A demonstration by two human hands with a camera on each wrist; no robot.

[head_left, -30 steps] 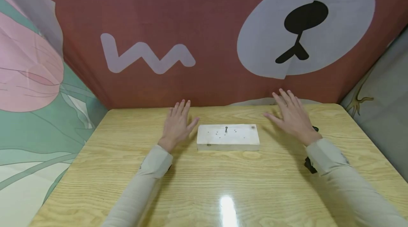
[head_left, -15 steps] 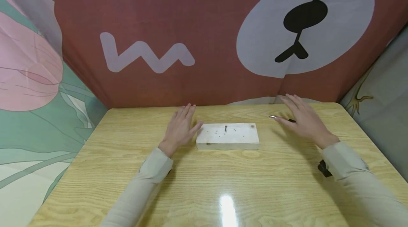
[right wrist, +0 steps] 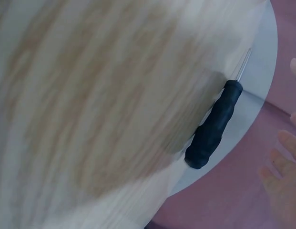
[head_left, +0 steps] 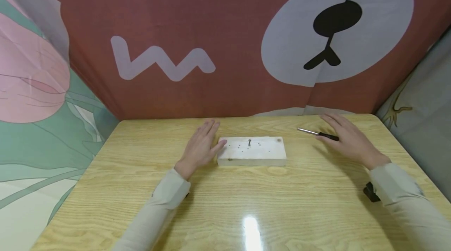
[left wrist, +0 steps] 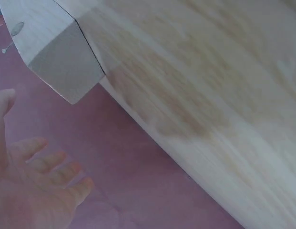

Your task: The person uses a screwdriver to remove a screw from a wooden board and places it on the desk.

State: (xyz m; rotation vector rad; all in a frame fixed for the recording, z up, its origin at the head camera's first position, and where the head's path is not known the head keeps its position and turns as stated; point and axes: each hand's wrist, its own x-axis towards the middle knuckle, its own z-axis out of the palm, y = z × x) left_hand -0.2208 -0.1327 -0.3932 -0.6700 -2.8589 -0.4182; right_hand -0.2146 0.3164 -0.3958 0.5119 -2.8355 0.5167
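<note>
A white-painted wooden block [head_left: 260,151] with several small holes lies on the table. One screw [head_left: 249,142] stands up from its top. My left hand [head_left: 199,147] is at the block's left end, fingers extended, thumb overlapping the corner in the head view. The left wrist view shows that hand [left wrist: 33,191] holding nothing, near the end of the block [left wrist: 66,67]. To the right, a screwdriver [head_left: 328,136] with a black handle and metal shaft lies on the table, its tip toward the block. My right hand [head_left: 352,141] hovers beside its handle, fingers extended and holding nothing.
The wood-grain table [head_left: 225,200] ends at a reddish cloth backdrop [head_left: 239,94] with a cartoon face. Patterned cloths hang at the left and right. A black device [head_left: 371,192] shows under the right cuff.
My right hand has moved right and toward me, uncovering the screwdriver. My left hand has shifted slightly right and nearer, its thumb now over the block's corner. The block stays put.
</note>
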